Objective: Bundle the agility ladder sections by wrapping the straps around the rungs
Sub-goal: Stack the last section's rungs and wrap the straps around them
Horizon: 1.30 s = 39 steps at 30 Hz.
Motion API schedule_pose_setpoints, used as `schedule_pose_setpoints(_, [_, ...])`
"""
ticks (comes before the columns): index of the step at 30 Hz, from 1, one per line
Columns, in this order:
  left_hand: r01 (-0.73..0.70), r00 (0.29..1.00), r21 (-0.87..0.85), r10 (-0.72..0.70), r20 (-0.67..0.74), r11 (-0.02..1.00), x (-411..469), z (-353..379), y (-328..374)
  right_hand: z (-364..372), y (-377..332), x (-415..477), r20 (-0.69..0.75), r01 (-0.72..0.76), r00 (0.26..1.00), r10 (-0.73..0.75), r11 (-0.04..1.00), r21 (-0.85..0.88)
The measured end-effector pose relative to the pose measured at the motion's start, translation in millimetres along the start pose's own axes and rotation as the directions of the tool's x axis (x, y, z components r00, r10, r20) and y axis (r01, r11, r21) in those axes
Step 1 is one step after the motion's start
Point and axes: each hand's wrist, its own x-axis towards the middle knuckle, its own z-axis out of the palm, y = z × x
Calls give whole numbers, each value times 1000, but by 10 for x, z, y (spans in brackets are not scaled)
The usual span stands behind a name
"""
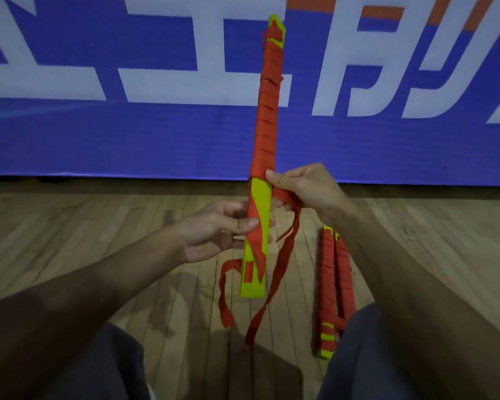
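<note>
A stack of yellow ladder rungs (pixel 261 197) stands nearly upright in front of me. Red strap is wound tightly round its upper two thirds; the lower third shows bare yellow. My left hand (pixel 214 229) grips the rungs low down, thumb pressing a strand of strap onto the yellow face. My right hand (pixel 303 189) holds the red strap (pixel 280 267) just right of the rungs, where the winding ends. Two loose strap tails hang down below toward the floor.
Two wrapped bundles (pixel 334 281) lie side by side on the wooden floor (pixel 98 226) beside my right forearm. A blue banner (pixel 127 140) with white lettering stands behind. My knees in dark shorts fill the lower corners.
</note>
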Motion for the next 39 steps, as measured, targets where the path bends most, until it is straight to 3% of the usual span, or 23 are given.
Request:
schedule_pose_setpoints(6, [69,977,195,-27,-213,978,-7,-4,54,104,-44,-19,8,-26,1000,27,992,-126])
schedule_pose_setpoints(11, [119,925,377,36,-379,919,39,135,38,187,-82,-27,-44,15,999,-27,965,-261])
schedule_pose_setpoints(15, [50,891,504,190,-413,862,40,185,7,156,-42,6,-81,22,996,-47,959,-284])
schedule_pose_setpoints(20, [69,852,630,282,-440,773,47,219,6,72,19,67,-162,-14,986,-36,955,-297])
schedule_pose_setpoints(22, [22,845,560,284,-453,828,70,268,17,32,30,93,-177,-2,983,-39,974,-225])
schedule_pose_setpoints(24, [16,860,370,176,-479,929,71,276,53,-4,16,88,-153,24,987,-42,993,-119])
schedule_pose_setpoints(27, [62,935,94,-25,-354,994,26,180,103,-49,10,56,-29,115,993,-115,993,7])
schedule_pose_setpoints(30, [105,983,7,-103,-149,994,-28,119,110,-80,37,37,106,207,971,-215,975,79])
schedule_pose_setpoints(33, [103,994,-188,-92,64,977,-67,80,85,-65,32,21,173,236,948,-269,953,188])
schedule_pose_setpoints(36, [115,956,-349,-8,293,930,-87,-13,68,-16,-6,7,221,241,923,-314,922,304])
schedule_pose_setpoints(39, [101,947,-338,13,321,936,-63,-81,38,6,-14,19,229,219,930,-288,933,285])
